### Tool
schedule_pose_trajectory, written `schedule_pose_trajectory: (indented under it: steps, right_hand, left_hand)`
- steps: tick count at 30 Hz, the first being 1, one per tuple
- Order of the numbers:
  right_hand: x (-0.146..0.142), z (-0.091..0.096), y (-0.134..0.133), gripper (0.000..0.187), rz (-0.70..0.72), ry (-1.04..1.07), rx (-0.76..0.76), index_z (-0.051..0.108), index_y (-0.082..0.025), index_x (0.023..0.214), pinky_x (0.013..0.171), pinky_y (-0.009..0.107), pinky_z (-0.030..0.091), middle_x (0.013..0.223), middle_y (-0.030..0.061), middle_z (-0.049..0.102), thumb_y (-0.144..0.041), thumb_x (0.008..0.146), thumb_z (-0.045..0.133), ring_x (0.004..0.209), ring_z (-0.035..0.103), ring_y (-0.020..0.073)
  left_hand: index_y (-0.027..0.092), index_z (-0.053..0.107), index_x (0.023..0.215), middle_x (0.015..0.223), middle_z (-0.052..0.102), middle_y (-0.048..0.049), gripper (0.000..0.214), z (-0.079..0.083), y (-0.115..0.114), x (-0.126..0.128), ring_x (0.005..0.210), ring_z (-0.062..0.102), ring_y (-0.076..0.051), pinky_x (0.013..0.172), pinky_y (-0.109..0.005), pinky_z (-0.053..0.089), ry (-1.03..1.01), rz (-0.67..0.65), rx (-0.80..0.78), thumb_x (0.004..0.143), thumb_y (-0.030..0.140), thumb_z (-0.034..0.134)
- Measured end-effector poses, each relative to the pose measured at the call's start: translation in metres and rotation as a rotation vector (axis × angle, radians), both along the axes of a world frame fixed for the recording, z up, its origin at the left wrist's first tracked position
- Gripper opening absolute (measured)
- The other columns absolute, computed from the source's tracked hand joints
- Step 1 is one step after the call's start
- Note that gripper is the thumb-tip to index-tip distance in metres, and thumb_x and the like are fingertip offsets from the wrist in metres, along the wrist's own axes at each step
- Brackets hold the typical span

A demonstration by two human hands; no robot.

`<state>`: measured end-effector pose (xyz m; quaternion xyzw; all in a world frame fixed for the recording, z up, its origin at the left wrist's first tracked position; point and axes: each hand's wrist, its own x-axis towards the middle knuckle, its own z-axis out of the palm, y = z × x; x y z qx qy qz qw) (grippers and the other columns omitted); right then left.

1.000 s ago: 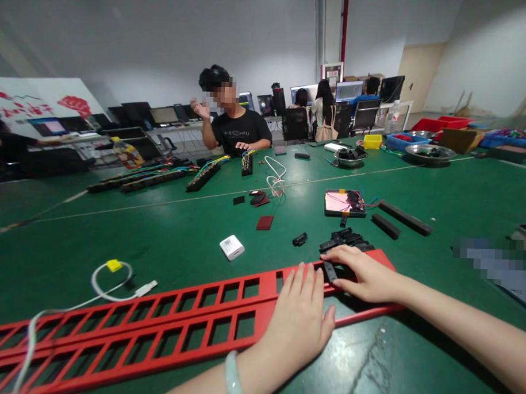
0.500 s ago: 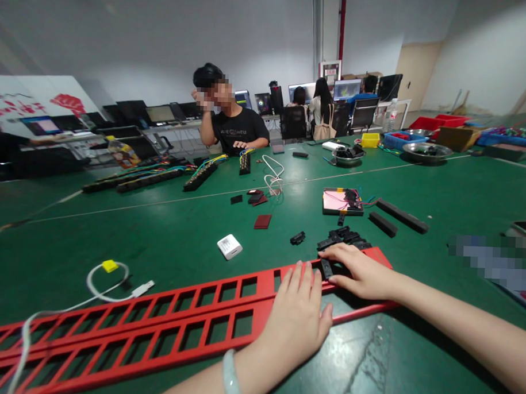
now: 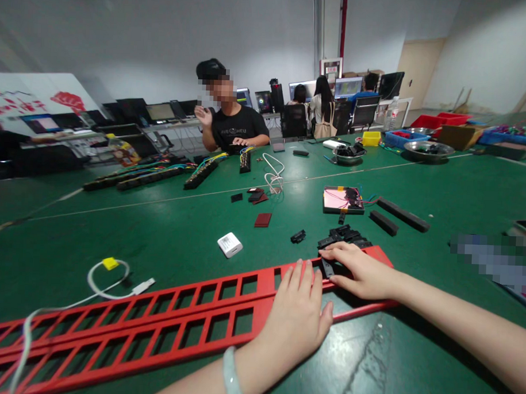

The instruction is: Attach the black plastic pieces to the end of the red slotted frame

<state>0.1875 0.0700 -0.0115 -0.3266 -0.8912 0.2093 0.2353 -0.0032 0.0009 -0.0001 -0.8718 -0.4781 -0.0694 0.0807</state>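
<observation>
A long red metal frame (image 3: 164,320) with rows of rectangular slots lies across the green table's near edge. My left hand (image 3: 297,316) rests flat on it, fingers stretched out, holding nothing. My right hand (image 3: 359,272) lies over the frame's right end, its fingers pressed on a small black module (image 3: 327,268) sitting in a slot. Just beyond that hand sits a heap of several loose black modules (image 3: 345,237), and one more black module (image 3: 298,237) lies apart to the left.
A white adapter (image 3: 229,244) and a white cable with a yellow tag (image 3: 109,275) lie left of centre. A pink-screened tray (image 3: 343,200), black bars (image 3: 400,214) and dark red pads (image 3: 263,219) sit farther back. A person (image 3: 231,118) sits across the table beside wired black strips (image 3: 160,175).
My hands have hardly moved on the red frame. The person across the table lowered a hand from the face and now holds it raised beside the shoulder.
</observation>
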Motion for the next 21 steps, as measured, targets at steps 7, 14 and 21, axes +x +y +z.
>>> schedule_pose_trajectory:
  steps: [7, 14, 21]
  right_hand:
    - [-0.0013, -0.0010, 0.0007, 0.037, 0.018, 0.013, 0.082, 0.049, -0.016, 0.121, 0.095, 0.043, 0.040, 0.116, 0.0134, 0.056, -0.025, 0.086, 0.048, 0.113, 0.044, 0.0231]
    - [-0.0021, -0.0032, -0.0017, 0.033, 0.069, -0.022, 0.202, 0.054, -0.019, 0.119, 0.094, 0.043, 0.040, 0.124, 0.0111, 0.053, -0.022, 0.089, 0.042, 0.115, 0.045, 0.0222]
    - [-0.0027, -0.0058, -0.0013, 0.033, 0.086, -0.068, 0.231, 0.054, -0.019, 0.119, 0.094, 0.044, 0.039, 0.123, 0.0113, 0.054, -0.023, 0.089, 0.041, 0.116, 0.046, 0.0229]
  left_hand:
    - [0.006, 0.052, 0.120, 0.128, 0.045, -0.0203, 0.050, -0.0002, 0.0003, -0.0003, 0.122, 0.037, -0.034, 0.099, -0.048, 0.031, -0.005, -0.008, 0.026, 0.085, 0.040, 0.040]
    - [0.006, 0.052, 0.120, 0.128, 0.046, -0.0200, 0.051, -0.0004, 0.0010, -0.0002, 0.122, 0.038, -0.034, 0.099, -0.048, 0.032, -0.008, -0.007, 0.029, 0.085, 0.041, 0.039]
    - [0.005, 0.051, 0.121, 0.128, 0.046, -0.0199, 0.052, -0.0004, 0.0009, 0.0010, 0.122, 0.037, -0.034, 0.099, -0.048, 0.031, -0.004, -0.002, 0.015, 0.085, 0.040, 0.040]
